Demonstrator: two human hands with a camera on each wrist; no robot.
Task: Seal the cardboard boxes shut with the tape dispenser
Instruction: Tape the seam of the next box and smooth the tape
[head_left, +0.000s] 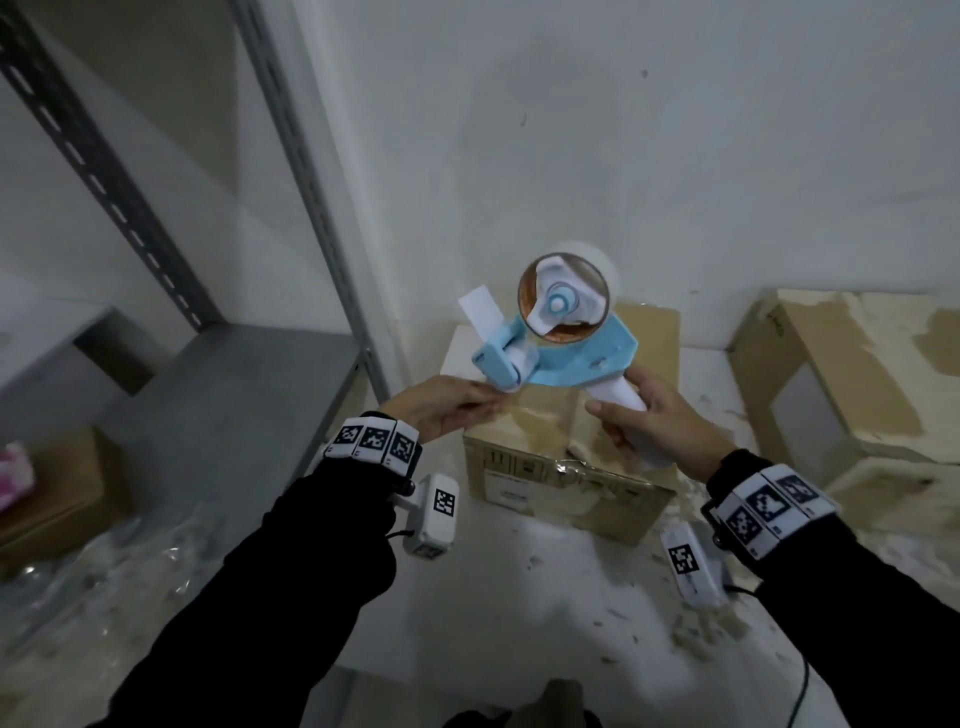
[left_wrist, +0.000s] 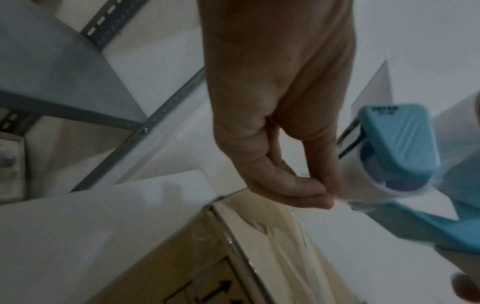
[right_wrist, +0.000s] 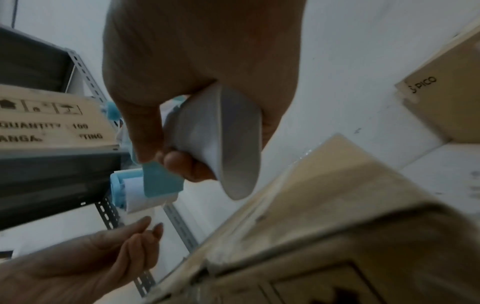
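Above the cardboard box (head_left: 566, 457), you've got the tape dispenser (head_left: 558, 332) lifted clear and tilted, its blue frame and clear roll up against the white wall. Your right hand (head_left: 657, 423) is wrapped around the white handle, fingers curled tight beneath it. Your left hand (head_left: 441, 408) is at the roller end, thumb and fingertips (left_wrist: 315, 196) pinching the loose end of the clear tape (left_wrist: 363, 202) just where it leaves the roller. That box sits on the white surface right under both hands, its top ragged with torn paper and old tape. Off to your right, a second box (head_left: 857, 374) sits well apart. On your left, the grey metal shelving (head_left: 234, 374) stands beside the box.
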